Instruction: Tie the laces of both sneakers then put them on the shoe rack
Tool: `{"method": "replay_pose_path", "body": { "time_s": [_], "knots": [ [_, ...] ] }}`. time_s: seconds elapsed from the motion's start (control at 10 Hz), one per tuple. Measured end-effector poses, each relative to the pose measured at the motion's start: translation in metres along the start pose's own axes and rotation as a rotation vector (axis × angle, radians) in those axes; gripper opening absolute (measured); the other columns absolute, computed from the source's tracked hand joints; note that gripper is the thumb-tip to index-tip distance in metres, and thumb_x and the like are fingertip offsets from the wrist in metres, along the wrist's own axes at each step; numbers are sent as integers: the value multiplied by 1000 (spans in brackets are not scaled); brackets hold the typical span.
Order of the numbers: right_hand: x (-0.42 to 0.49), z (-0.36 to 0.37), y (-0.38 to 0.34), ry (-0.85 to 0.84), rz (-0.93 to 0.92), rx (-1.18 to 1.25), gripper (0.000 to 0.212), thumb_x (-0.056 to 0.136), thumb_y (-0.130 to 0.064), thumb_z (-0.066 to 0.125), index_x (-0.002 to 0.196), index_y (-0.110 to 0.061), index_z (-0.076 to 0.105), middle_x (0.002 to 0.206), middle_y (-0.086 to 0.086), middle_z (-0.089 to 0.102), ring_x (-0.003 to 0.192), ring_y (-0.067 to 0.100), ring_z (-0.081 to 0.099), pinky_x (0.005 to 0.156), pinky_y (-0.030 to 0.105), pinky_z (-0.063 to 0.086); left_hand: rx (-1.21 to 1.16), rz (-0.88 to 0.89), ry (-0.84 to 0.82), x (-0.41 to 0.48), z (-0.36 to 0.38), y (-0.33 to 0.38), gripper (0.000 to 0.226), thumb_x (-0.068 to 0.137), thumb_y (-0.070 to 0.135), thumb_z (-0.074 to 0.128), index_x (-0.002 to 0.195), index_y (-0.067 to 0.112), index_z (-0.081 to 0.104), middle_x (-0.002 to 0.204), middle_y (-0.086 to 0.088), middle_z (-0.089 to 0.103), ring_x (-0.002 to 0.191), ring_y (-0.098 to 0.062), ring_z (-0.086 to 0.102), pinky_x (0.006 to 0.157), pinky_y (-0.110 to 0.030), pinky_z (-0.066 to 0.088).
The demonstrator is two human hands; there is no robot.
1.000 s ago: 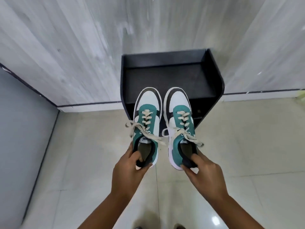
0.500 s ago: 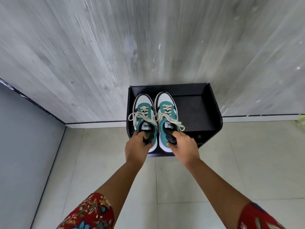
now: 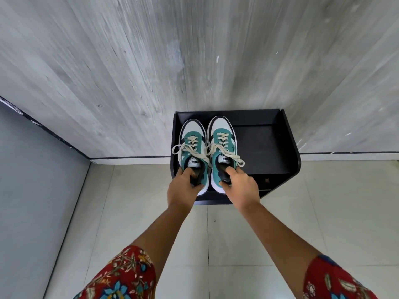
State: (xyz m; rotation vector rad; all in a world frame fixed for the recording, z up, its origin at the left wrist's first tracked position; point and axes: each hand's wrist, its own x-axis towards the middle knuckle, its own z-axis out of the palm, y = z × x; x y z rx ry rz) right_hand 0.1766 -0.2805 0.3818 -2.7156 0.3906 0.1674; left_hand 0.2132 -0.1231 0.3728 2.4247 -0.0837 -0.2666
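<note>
Two teal, white and black sneakers with tied cream laces sit side by side on the left half of a black shoe rack (image 3: 267, 147), toes toward the wall. My left hand (image 3: 183, 188) grips the heel collar of the left sneaker (image 3: 193, 145), fingers inside the opening. My right hand (image 3: 239, 186) holds the heel of the right sneaker (image 3: 223, 141) the same way. Both heels hang slightly over the rack's front edge.
The rack stands against a grey wood-grain wall (image 3: 194, 61). A blue-grey wall (image 3: 32, 190) closes the left side. Pale floor tiles (image 3: 323, 212) spread around the rack. The rack's right half holds nothing.
Both hands carried the sneakers forward and down from above the floor onto the rack's top shelf; over the last half second they have barely shifted.
</note>
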Motion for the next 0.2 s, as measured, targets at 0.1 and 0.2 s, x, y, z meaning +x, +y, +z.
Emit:
{"method": "replay_pose_path", "body": {
  "time_s": [0.1,0.2],
  "knots": [
    [-4,-3,-5,-26,40,28,40,86,-33,59,121,-19,46,117,9,60,98,36,62,73,37,50,19,-36,-31,-2,-2,3,40,74,30,72,105,15,53,111,-5,62,90,-28,60,71,-30,45],
    [-13,-15,-11,-9,87,63,48,84,-39,60,126,-22,44,117,6,64,101,33,63,72,34,50,53,-80,-66,-5,-14,13,56,73,36,71,120,18,45,119,-6,60,102,-29,59,78,-35,47]
  ]
}}
